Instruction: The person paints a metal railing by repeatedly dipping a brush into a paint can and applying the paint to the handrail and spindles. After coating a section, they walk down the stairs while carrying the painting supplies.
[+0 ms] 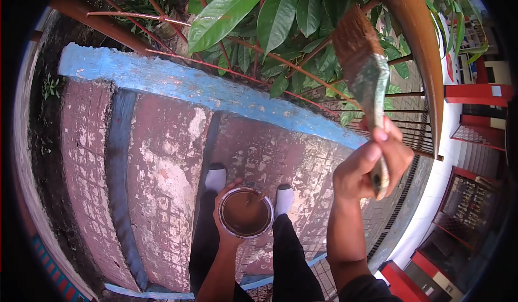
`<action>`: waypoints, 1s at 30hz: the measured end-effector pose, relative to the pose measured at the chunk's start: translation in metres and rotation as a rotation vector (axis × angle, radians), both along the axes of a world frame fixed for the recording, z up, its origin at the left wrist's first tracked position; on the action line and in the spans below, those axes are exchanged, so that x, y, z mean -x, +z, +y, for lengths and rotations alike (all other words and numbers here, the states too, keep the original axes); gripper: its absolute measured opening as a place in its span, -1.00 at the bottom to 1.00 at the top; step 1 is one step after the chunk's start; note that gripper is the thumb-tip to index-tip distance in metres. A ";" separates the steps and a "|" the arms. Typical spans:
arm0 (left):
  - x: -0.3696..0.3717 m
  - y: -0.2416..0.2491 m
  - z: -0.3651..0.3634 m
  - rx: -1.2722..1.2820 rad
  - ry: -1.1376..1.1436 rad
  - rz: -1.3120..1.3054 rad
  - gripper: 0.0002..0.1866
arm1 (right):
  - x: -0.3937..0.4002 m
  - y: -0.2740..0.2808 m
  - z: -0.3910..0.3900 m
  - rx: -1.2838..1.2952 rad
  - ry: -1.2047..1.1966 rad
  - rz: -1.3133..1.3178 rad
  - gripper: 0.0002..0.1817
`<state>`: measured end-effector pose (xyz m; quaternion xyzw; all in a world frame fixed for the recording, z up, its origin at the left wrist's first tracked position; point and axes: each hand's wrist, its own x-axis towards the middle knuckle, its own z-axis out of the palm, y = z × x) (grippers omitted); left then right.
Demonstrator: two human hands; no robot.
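My right hand (pixel 372 161) is closed around the handle of a paintbrush (pixel 372 80), whose brown-coated bristles point up toward the leaves and the brown metal rail. Low in the middle, my left hand (pixel 229 237) holds a round container of brown paint (pixel 245 213) from its left side. A thin stick or handle rests in the paint at the container's upper right. Part of my left hand is hidden by the container.
Brown metal rails (pixel 431 59) and thin bars border green leaves (pixel 224 18). Below runs a blue ledge (pixel 178 78). My feet stand on a worn maroon surface (pixel 162 167) crossed by a blue groove (pixel 123 140). Red and white structures (pixel 477 94) lie far right.
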<state>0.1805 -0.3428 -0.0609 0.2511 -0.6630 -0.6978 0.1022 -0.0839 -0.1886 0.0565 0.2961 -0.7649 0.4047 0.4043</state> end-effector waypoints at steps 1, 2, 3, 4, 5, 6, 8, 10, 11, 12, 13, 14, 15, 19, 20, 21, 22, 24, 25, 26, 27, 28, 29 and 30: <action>0.000 -0.001 -0.001 0.004 0.002 -0.001 -0.04 | 0.006 -0.003 0.012 0.058 -0.043 -0.019 -0.73; 0.000 -0.002 0.000 -0.032 0.023 0.047 -0.03 | 0.008 0.000 0.022 -0.018 -0.078 0.011 -0.74; 0.000 -0.003 0.000 -0.070 0.045 0.096 -0.02 | 0.008 0.001 0.024 -0.038 -0.158 0.075 -0.76; -0.001 -0.002 0.001 -0.071 0.049 0.093 -0.02 | 0.006 0.000 0.029 -0.014 -0.164 0.038 -0.79; -0.001 -0.002 0.000 -0.089 0.055 0.075 -0.05 | 0.005 -0.001 0.033 0.011 -0.171 0.003 -0.81; -0.001 -0.001 0.000 -0.105 0.059 0.057 -0.07 | 0.005 -0.004 0.033 0.011 -0.171 0.003 -0.81; -0.002 -0.001 -0.002 -0.045 0.026 0.031 -0.11 | 0.002 -0.013 0.025 0.071 -0.121 -0.030 -0.82; 0.000 0.000 -0.003 0.016 -0.012 0.005 -0.14 | 0.001 -0.022 0.000 0.100 -0.128 -0.048 -0.81; 0.002 0.001 -0.002 0.064 0.000 0.031 -0.19 | -0.002 -0.025 -0.008 0.029 -0.160 -0.043 -0.80; 0.004 0.003 -0.001 0.110 0.011 0.059 -0.23 | -0.008 -0.027 -0.020 0.011 -0.126 -0.034 -0.80; 0.006 0.006 -0.001 0.109 0.006 0.059 -0.23 | -0.013 -0.028 -0.033 -0.007 -0.091 -0.023 -0.81; 0.008 0.010 -0.001 0.095 0.003 0.052 -0.26 | -0.019 -0.028 -0.042 -0.009 -0.096 -0.024 -0.81; 0.008 0.013 -0.001 0.080 -0.003 0.044 -0.28 | -0.028 -0.027 -0.048 0.002 0.040 -0.088 -0.81; 0.005 0.005 0.001 0.048 0.025 0.013 -0.30 | -0.037 -0.044 -0.048 -0.008 0.177 -0.162 -0.81; 0.004 0.001 0.002 0.046 0.045 0.057 -0.30 | -0.033 -0.050 -0.044 0.000 0.127 -0.152 -0.82; 0.003 0.000 0.003 0.043 0.065 0.098 -0.30 | -0.026 -0.056 -0.039 -0.003 0.132 -0.153 -0.82; 0.003 0.000 0.002 0.041 0.069 0.097 -0.30 | -0.017 -0.061 -0.032 -0.001 0.098 -0.126 -0.84; 0.003 0.004 -0.002 0.066 0.017 0.061 -0.29 | -0.008 -0.067 -0.013 0.001 0.066 -0.100 -0.87; 0.001 0.001 -0.003 0.066 0.019 0.060 -0.29 | -0.004 -0.068 0.000 -0.038 -0.025 -0.113 -0.87; -0.002 -0.004 -0.003 0.062 0.019 0.063 -0.28 | 0.000 -0.070 0.009 -0.076 -0.113 -0.123 -0.88; -0.002 -0.005 -0.004 0.060 0.022 0.068 -0.28 | -0.005 -0.070 0.015 -0.107 -0.215 -0.154 -0.89; -0.003 -0.005 -0.005 0.059 0.030 0.065 -0.28 | -0.006 -0.073 0.022 -0.050 -0.246 -0.176 -0.89; -0.002 -0.002 -0.005 0.036 0.029 0.076 -0.27 | -0.008 -0.075 0.026 0.004 -0.278 -0.199 -0.89; 0.000 -0.001 -0.004 0.016 0.028 0.093 -0.26 | -0.011 -0.077 0.027 0.005 -0.263 -0.210 -0.89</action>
